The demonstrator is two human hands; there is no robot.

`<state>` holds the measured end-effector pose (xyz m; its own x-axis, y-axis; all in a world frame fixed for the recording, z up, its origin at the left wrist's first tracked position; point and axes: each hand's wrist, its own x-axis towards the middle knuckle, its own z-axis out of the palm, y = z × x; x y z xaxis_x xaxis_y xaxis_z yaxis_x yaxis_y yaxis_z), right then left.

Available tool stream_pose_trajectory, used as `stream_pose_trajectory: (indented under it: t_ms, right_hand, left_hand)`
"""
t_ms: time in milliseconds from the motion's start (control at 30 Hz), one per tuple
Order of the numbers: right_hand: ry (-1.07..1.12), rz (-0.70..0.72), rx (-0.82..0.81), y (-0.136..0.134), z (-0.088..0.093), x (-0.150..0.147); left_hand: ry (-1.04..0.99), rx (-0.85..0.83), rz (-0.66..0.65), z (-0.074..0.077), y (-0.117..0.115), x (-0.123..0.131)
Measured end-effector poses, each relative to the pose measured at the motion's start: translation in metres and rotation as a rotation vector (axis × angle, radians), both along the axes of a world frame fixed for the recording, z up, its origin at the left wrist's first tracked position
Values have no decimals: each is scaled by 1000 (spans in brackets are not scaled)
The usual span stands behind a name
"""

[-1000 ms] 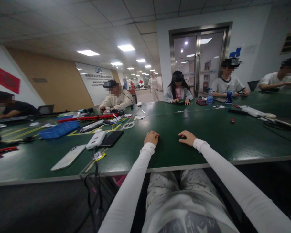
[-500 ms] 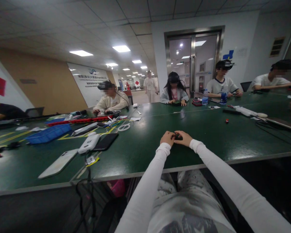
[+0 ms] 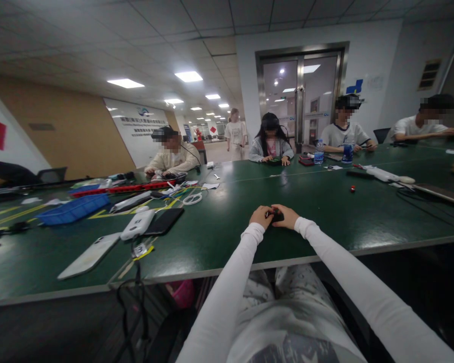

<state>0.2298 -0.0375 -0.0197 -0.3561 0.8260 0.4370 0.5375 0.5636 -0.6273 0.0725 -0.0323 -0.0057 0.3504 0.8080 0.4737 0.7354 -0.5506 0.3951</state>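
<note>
Just above the green table [image 3: 219, 242], my left hand [image 3: 260, 216] and my right hand [image 3: 287, 217] meet in front of me. Between them is a small dark object [image 3: 276, 217], mostly covered by the fingers; I cannot make out its kind. My left fingers are curled at its left side, with a small light spot showing near their tips. The right thumb and fingers bend around its other side. Farther off to the right, a small red and white piece [image 3: 352, 188] lies on the tabletop.
Left of me are a white phone [image 3: 90, 255], a white power bank [image 3: 138, 225], a black phone [image 3: 165, 222] and a blue tray [image 3: 74, 208]. Cables hang over the near edge. Across the table sit several people, with bottles [image 3: 318, 152]; a white tool [image 3: 382, 173] lies at right.
My hands stay together around the dark object, with only slight finger movement. A light spot now shows by my left fingertips. The view shifts slightly, and a person walks in the background.
</note>
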Motion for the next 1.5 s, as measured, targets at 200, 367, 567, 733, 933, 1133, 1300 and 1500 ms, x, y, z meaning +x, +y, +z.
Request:
stream_pose_trajectory:
  t_ms: [200,367,567,733,933,1133,1300,1500]
  right_hand:
    - [19,8,-16,-2,2,0]
    - [40,17,-2,-3,3,1]
    - [73,-6,100,-6,6,1]
    - [102,-5,165,-8,10,0]
    - [103,27,205,-7,9,0]
    - [52,6,161,-2,6,0]
    - [55,-13,161,-3,8,0]
    - [39,-31,149,-2,8,1]
  left_hand:
    - [7,-5,-12,3,-3,0]
    - [13,-18,-12,5,-6,1]
    - [-4,49,-90,5,-3,1]
    - [-41,117,-145,7,-4,0]
    - [-75,146,-143,11,-7,1]
    - [-60,110,-129,14,-11,2]
    - [-71,120,-109,16,-14,3]
    - [-112,96,-105,19,-15,3]
